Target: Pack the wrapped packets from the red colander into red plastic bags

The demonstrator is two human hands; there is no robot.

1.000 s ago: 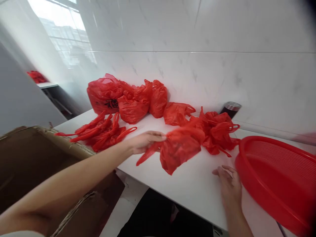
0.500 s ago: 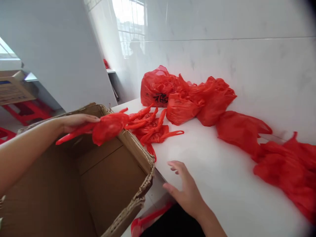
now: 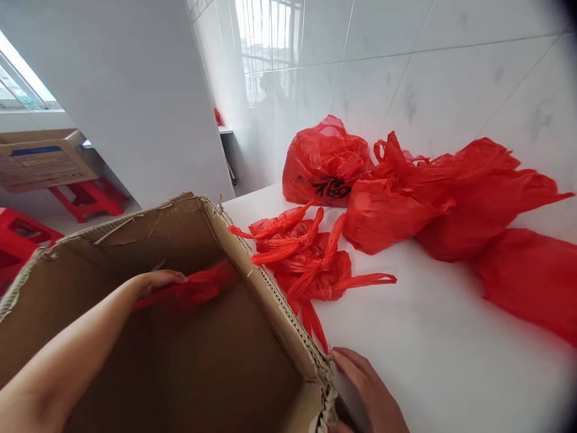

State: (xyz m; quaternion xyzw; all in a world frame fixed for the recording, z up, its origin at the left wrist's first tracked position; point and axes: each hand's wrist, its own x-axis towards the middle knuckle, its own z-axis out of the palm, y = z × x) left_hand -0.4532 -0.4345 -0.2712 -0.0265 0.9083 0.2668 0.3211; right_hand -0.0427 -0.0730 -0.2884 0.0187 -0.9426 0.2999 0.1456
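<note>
My left hand [image 3: 155,280] is closed on a red plastic bag [image 3: 201,290] and is down inside the open cardboard box [image 3: 207,361]. The bag looks small and bunched, with its lower part blurred in the shade of the box. At the near right corner of the box, my right hand [image 3: 372,388] grips the ragged rim, its fingers along the outer side. Several small knotted red bags [image 3: 311,252] lie on the white table [image 3: 419,325], right against the box's rim.
Along the tiled wall [image 3: 396,84] sit a large red bag with black lettering [image 3: 329,165] and more red bags [image 3: 473,192]. Red stools [image 3: 85,201] and another carton [image 3: 40,159] are at the far left, beside a grey panel [image 3: 126,90].
My left hand has lowered the red bag from rim height into the box. My right hand, open in the air before, has come to the box's corner. The view has shifted left.
</note>
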